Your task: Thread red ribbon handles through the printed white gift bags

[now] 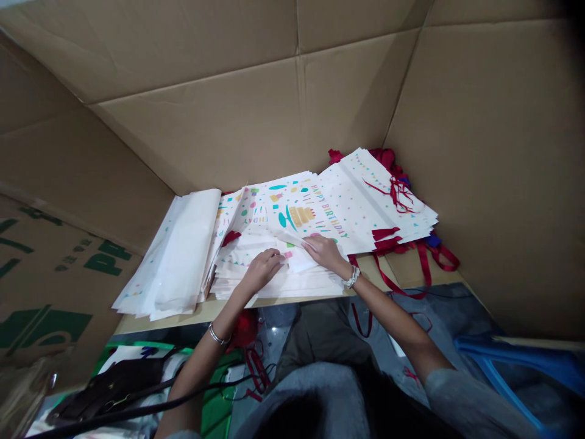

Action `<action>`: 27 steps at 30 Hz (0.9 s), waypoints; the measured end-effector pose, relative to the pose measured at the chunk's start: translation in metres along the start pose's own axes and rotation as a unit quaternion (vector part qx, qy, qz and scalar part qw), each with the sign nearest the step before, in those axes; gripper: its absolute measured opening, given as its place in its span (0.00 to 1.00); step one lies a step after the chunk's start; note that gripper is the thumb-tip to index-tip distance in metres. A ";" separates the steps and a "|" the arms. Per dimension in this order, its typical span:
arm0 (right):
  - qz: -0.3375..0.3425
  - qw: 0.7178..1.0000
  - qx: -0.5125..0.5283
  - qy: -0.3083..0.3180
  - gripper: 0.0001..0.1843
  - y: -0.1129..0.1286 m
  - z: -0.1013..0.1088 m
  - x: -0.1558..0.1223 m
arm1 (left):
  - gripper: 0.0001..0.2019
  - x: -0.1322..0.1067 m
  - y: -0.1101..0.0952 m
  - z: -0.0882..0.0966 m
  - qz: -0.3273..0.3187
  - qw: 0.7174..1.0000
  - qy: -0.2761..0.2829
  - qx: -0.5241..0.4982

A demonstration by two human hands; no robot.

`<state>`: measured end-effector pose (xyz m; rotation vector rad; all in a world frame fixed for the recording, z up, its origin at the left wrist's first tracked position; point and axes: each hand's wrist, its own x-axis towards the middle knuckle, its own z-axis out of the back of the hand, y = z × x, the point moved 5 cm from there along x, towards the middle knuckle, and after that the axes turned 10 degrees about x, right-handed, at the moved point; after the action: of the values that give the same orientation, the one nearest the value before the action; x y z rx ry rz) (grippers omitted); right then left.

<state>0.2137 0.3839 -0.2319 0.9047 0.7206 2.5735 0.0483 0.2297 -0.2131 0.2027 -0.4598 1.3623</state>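
A white birthday-print sheet (274,210) with a cake and lettering lies on top of a stack (278,283) of similar sheets in front of me. My right hand (326,253) is closed in a pinch on its folded-up near edge. Just left of that, my left hand (262,269) rests low over the stack with its fingers curled together by the paper. Whatever those fingertips hold is too small to make out. Red ribbon pieces (386,233) lie on a fanned pile of printed sheets (354,201) to the right.
Tall cardboard walls (237,116) enclose the table (210,311) at the back and sides. Folded plain white sheets (187,244) lie at left. Loose red ribbon (425,268) hangs over the front edge. Below are a black bag (114,384), a green crate (219,402) and a blue stool (512,353).
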 end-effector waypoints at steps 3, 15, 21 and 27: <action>0.011 1.000 0.001 0.017 0.19 0.006 0.000 -0.001 | 0.11 0.011 0.002 0.005 0.006 0.999 -0.044 -0.004; 0.024 1.000 -0.008 0.019 0.15 0.007 -0.004 0.003 | 0.08 0.020 -0.015 -0.003 0.081 0.984 -0.152 -0.038; 0.016 1.000 0.019 0.007 0.16 0.002 -0.004 0.004 | 0.12 0.026 -0.027 -0.029 -0.062 0.997 0.035 -0.017; 0.008 1.000 0.027 0.010 0.17 0.001 -0.005 0.002 | 0.09 0.038 -0.021 -0.031 -0.079 0.994 0.074 0.001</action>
<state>0.2085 0.3822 -0.2333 0.9057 0.7957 2.5931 0.0806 0.2722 -0.2220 0.1363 -0.3109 1.2132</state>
